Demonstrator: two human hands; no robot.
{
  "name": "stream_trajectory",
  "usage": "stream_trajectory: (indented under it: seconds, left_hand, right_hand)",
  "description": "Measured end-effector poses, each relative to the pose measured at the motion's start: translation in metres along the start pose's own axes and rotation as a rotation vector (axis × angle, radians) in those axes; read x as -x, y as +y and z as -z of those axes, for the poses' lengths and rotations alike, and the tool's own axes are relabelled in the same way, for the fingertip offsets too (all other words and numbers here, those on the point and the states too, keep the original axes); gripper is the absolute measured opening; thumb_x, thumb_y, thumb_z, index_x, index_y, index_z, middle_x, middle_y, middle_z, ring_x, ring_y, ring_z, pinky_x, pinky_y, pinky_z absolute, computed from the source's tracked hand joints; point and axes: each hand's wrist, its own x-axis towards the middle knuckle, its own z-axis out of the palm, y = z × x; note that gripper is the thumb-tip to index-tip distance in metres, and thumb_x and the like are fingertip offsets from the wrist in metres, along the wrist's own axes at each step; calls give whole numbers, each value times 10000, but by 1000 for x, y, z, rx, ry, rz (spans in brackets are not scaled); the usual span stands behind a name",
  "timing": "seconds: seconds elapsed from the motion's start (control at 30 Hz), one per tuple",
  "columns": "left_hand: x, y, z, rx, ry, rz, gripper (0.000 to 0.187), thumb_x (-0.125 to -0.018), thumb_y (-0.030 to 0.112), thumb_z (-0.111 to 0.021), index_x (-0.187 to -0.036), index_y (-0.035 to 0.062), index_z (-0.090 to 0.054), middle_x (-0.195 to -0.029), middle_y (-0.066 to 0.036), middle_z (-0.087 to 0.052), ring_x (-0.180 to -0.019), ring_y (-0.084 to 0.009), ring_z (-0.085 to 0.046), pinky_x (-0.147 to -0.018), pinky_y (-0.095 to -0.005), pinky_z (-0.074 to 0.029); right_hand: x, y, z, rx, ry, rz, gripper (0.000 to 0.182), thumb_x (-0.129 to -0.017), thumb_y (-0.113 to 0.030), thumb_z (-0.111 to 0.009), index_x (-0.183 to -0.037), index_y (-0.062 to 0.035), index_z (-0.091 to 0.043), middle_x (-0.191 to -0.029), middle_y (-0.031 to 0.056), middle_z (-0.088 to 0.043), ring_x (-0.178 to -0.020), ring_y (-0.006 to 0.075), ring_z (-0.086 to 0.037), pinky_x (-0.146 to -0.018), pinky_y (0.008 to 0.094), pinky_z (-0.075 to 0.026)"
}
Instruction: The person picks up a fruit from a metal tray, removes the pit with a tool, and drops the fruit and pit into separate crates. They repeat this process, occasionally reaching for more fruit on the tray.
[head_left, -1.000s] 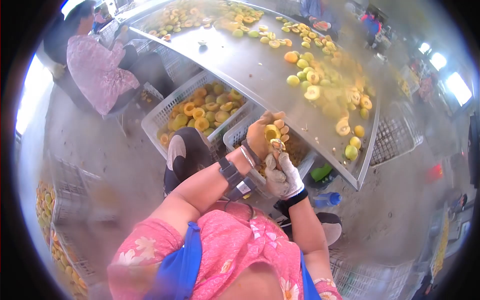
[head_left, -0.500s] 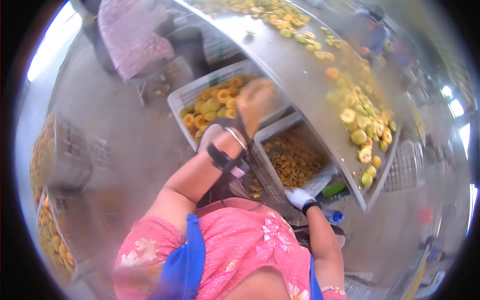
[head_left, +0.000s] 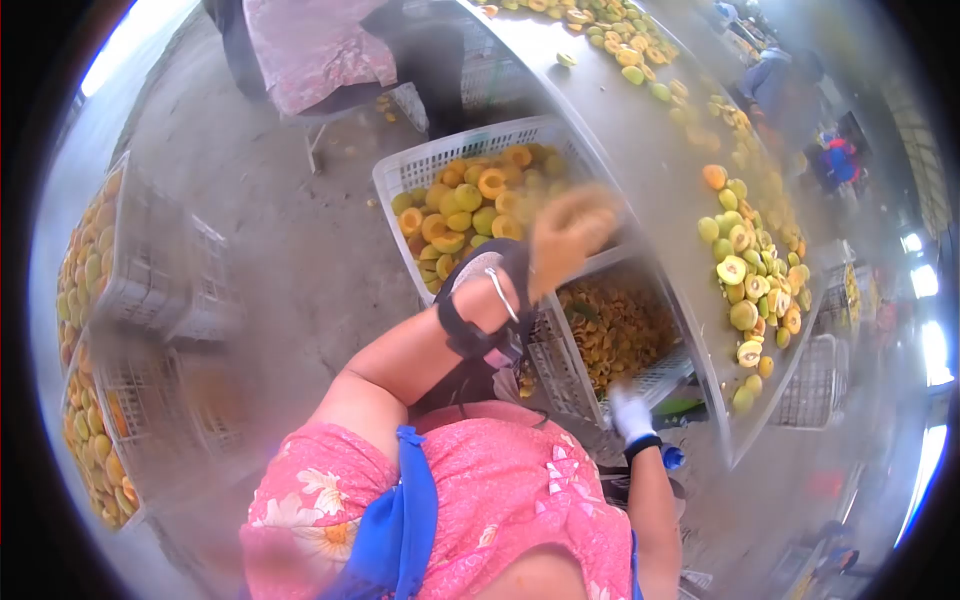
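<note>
My left hand (head_left: 575, 235), tan-orange and smeared by motion, is over the right end of a white plastic crate (head_left: 405, 165), close to the metal table's edge. Halved yellow-orange fruit (head_left: 460, 205), like apricots or peaches, fills this crate, some halves showing hollow centres. A strap and a bangle circle my left wrist. My right hand (head_left: 632, 415), in a white glove, is blurred at the near corner of a second crate (head_left: 580, 375). Small brown-orange pieces (head_left: 615, 325) lie inside that one. I cannot tell what either hand holds.
A metal table (head_left: 640, 165) runs diagonally on the right, bearing piles of cut fruit (head_left: 755, 285). Fruit-filled crates (head_left: 150, 260) are stacked at left. A person in a pink patterned garment (head_left: 310, 55) is at the upper left. Another person (head_left: 780, 90) is beyond the table.
The view has shifted, so the crates and table appear farther right. My left hand has moved slightly toward the table edge. My gloved right hand, earlier sharp on the crate rim, is now blurred.
</note>
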Motion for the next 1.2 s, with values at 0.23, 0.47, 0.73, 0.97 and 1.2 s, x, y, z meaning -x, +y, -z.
stream_trajectory:
  seconds: [0.23,0.47,0.73,0.97,1.2]
  left_hand:
    - [-49,68,65,-118,200,-57,338,-975,124,-603,-1293,10,-609,-1274,-78,-645,-1145,-137,-597,-986,-290,-468]
    - [-114,5,120,-1212,-302,-288,583,-835,193,-715,-1388,128,-543,-1344,-161,-588,-1202,-344,-593,-996,-382,-504]
    - [-112,-139,116,-1568,-1084,-229,794,-737,263,-740,-1474,276,-446,-1598,-160,-266,-1487,-378,-234,-1133,-605,-307]
    - [-129,-200,109,-1645,-1115,-77,882,-689,281,-766,-1493,314,-403,-1620,-107,-217,-1493,-403,-197,-1147,-639,-274]
    - [-162,-245,99,-1699,-777,123,707,-764,307,-708,-1436,241,-500,-1499,-152,-420,-1369,-402,-416,-1036,-641,-411]
  right_hand:
    - [11,-15,22,-84,515,392,382,-917,-323,-666,-1138,-24,-575,-927,260,-676,-850,465,-650,-748,470,-525]
    - [36,-42,100,-279,999,564,284,-919,-107,-678,-1175,-14,-596,-930,142,-664,-797,252,-660,-767,343,-541]
    - [-1,-20,119,-265,1108,557,325,-951,-88,-625,-1244,37,-556,-1002,134,-626,-860,211,-620,-817,320,-520]
    - [-14,-7,107,-388,1076,508,356,-982,-104,-588,-1285,59,-495,-1017,112,-597,-895,189,-592,-839,306,-502]
    - [-7,-11,112,-263,1045,427,408,-987,-180,-593,-1279,80,-475,-1083,175,-596,-943,235,-616,-853,341,-510]
